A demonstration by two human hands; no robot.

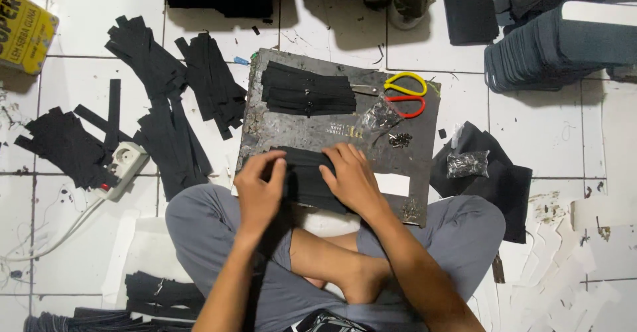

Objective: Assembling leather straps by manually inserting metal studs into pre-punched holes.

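I sit cross-legged on a white tiled floor with a dark board (285,130) in front of my knees. My left hand (260,189) and my right hand (350,176) both rest on a stack of black fabric strips (306,179) at the board's near edge, fingers curled over it. My left hand pinches the stack's left end; my right hand presses its right side. A second stack of black strips with small metal parts (308,92) lies at the board's far side.
Yellow and red scissors (405,93) and small bags of metal fittings (379,116) lie on the board's right. Loose black strips (166,100) cover the floor to the left, beside a white power socket (123,166). A bag of fittings (468,164) sits on dark cloth at right.
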